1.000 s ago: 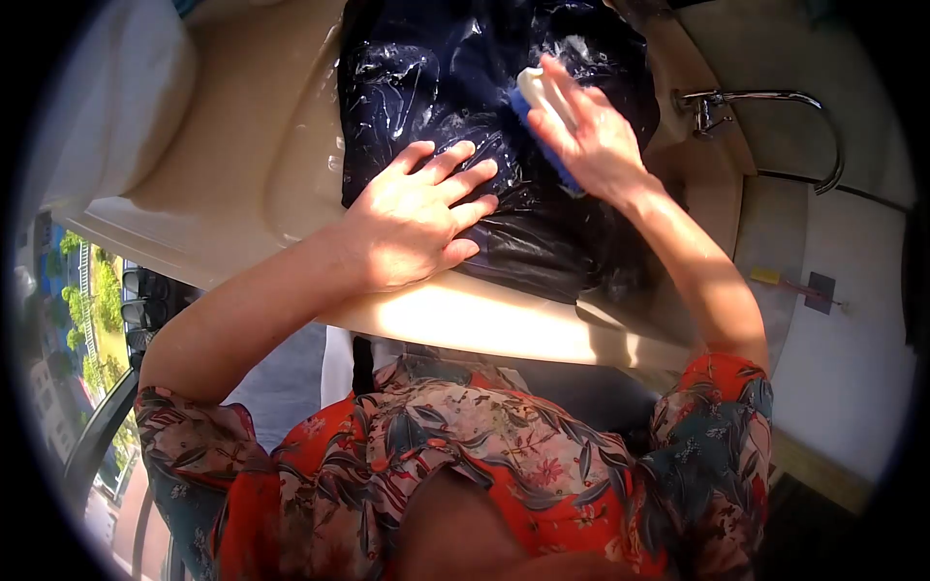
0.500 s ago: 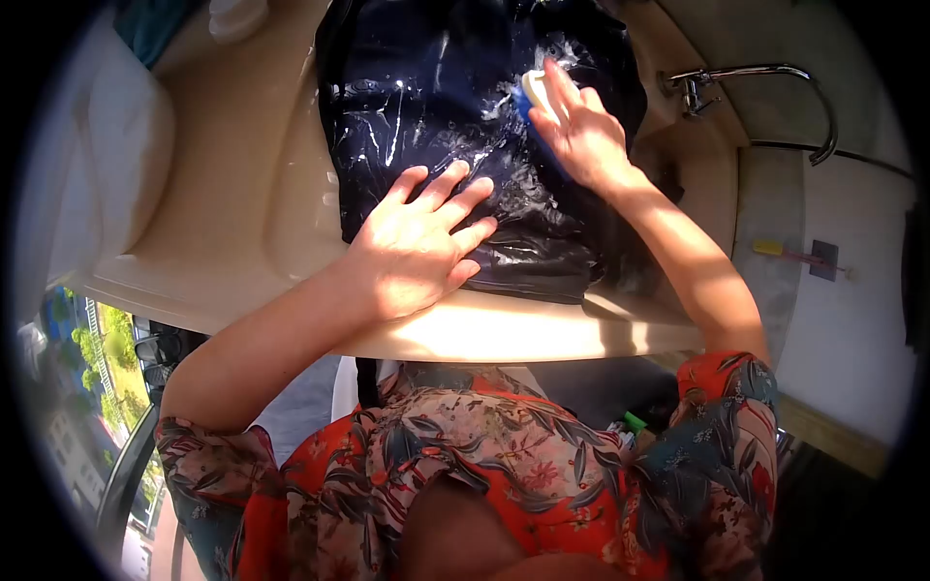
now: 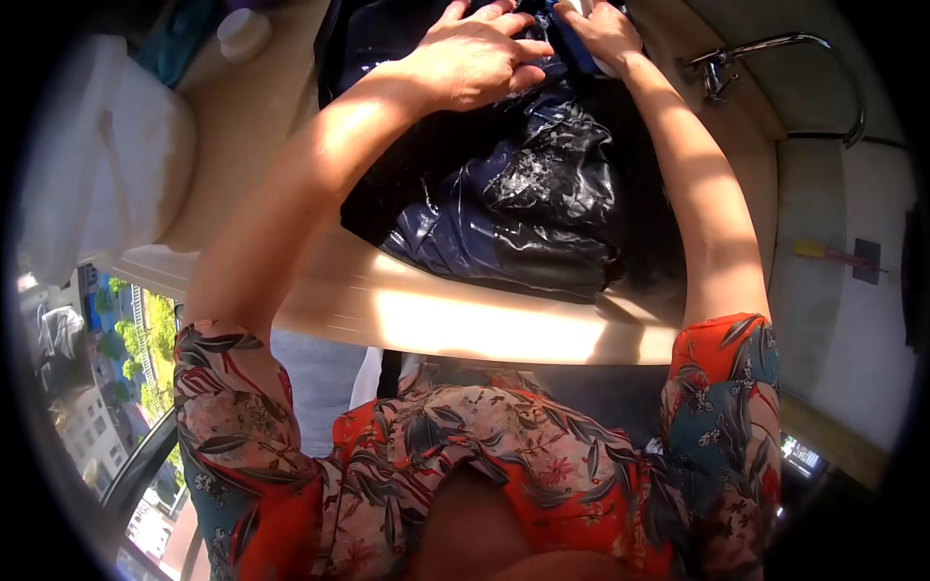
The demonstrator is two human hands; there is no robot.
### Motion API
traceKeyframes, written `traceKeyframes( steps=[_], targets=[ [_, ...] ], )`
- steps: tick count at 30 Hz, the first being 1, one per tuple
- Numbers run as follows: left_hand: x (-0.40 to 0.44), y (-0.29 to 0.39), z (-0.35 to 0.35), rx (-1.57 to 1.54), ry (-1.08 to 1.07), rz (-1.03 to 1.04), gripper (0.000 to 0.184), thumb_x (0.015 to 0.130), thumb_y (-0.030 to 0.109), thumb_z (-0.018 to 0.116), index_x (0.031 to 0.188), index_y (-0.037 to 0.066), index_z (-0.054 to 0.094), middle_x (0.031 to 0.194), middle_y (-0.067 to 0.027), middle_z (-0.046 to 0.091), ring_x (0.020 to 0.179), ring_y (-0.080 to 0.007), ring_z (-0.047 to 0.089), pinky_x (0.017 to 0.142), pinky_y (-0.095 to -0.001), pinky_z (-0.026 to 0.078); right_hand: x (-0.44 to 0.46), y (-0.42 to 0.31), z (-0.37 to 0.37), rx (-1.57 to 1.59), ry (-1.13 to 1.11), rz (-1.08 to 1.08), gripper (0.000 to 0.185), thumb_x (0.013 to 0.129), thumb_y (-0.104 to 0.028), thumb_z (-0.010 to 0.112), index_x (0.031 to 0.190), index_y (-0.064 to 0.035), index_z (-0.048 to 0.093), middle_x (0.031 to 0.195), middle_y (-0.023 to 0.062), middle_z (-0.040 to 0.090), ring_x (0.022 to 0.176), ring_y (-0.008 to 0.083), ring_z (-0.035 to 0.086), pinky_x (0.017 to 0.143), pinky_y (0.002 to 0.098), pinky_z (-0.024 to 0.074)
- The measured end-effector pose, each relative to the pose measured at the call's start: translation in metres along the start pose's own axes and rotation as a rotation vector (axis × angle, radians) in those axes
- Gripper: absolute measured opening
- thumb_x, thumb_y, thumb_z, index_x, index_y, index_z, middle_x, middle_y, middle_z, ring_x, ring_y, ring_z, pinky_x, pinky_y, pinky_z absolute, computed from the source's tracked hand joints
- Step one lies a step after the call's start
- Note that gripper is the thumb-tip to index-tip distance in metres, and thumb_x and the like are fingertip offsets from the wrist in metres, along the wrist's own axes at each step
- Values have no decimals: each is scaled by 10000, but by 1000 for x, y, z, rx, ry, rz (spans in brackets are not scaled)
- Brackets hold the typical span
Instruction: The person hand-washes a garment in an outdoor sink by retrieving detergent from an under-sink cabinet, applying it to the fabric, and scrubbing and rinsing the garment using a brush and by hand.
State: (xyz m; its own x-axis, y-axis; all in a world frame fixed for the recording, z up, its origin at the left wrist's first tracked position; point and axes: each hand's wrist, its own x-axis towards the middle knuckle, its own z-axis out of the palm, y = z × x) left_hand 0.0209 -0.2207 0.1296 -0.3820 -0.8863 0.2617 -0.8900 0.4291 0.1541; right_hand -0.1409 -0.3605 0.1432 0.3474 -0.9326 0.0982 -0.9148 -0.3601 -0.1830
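Note:
A soaked dark navy and black garment (image 3: 557, 184), glossy with patches of suds, lies spread in a beige sink (image 3: 465, 320). Flat on its upper part rests my left hand (image 3: 473, 60), fingers spread and holding nothing. My right hand (image 3: 608, 37), close to the top edge of the view, is closed around a scrubbing brush (image 3: 573, 41) with white and blue parts. The brush is against the far part of the garment, and much of it is hidden under my fingers.
A chrome faucet (image 3: 775, 46) curves over the right side. At left stand a large whitish container (image 3: 121, 155) and a round white lid-like piece (image 3: 242, 34), near teal cloth (image 3: 179, 39). A yellow-handled item (image 3: 812, 249) is at right.
Both hands have moved farther up the garment, the right one still with the brush. The garment's near part has become more creased, and the view has shifted slightly.

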Motion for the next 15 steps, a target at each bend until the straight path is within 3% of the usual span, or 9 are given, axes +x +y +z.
traceKeyframes(
  steps=[1,2,4,5,8,9,12,14,15],
  targets=[
    [7,-24,7,-4,-38,-51,531,892,464,439,1297,123,486,1372,-191,397,1299,-369,321,1074,-514,214,-1,1,-3,20,-24,-82,563,925,-497,306,1319,-108,406,1200,211,554,1129,394,506,986,444,374],
    [8,-31,-4,117,-244,-184,537,900,496,397,1316,165,470,1399,-172,373,1329,-339,282,1086,-526,151,5,5,2,6,79,-109,534,923,-481,328,1298,-113,420,1174,212,567,1104,392,521,961,455,389],
    [-6,-46,1,122,-180,-204,566,903,515,375,1343,164,437,1419,-161,355,1337,-321,273,1094,-510,128,18,16,23,-22,273,-156,476,918,-450,371,1256,-123,449,1120,212,593,1053,390,553,912,477,419],
    [-10,-52,3,104,-163,-238,585,904,517,373,1366,161,403,1434,-158,335,1346,-313,261,1091,-517,137,19,-3,5,72,123,-74,393,906,-404,403,1191,-151,502,1082,194,610,1041,372,562,896,477,427],
    [-9,-67,6,96,-105,-251,618,901,522,384,1386,141,375,1455,-156,301,1369,-317,212,1092,-518,143,34,-27,-7,-75,42,-208,340,893,-366,422,1145,-171,540,1126,169,588,1041,370,559,879,468,440],
    [-8,-70,5,81,-112,-258,611,905,510,384,1382,127,381,1458,-155,295,1371,-317,202,1095,-512,141,38,-22,3,-60,140,-201,322,894,-352,415,1126,-182,560,1159,149,563,1045,367,553,868,463,447],
    [-6,-72,8,119,-112,-199,592,907,491,398,1370,121,400,1455,-161,297,1368,-323,207,1096,-511,133,44,-9,10,6,116,-272,357,903,-370,402,1133,-141,551,1176,150,552,1071,365,536,902,455,425],
    [-6,-52,-4,122,-167,-209,616,896,492,431,1390,128,368,1464,-180,271,1374,-339,184,1099,-520,113,43,-10,8,-26,106,-207,361,914,-371,386,1129,-136,555,1202,154,543,1099,359,522,931,441,406],
    [-19,-43,19,159,159,-79,472,922,440,454,1328,199,455,1429,-88,352,1355,-277,261,1081,-493,210,42,-13,2,-32,-6,-105,396,920,-367,372,1200,-129,521,1207,178,542,1122,353,508,943,433,399]
  ],
)
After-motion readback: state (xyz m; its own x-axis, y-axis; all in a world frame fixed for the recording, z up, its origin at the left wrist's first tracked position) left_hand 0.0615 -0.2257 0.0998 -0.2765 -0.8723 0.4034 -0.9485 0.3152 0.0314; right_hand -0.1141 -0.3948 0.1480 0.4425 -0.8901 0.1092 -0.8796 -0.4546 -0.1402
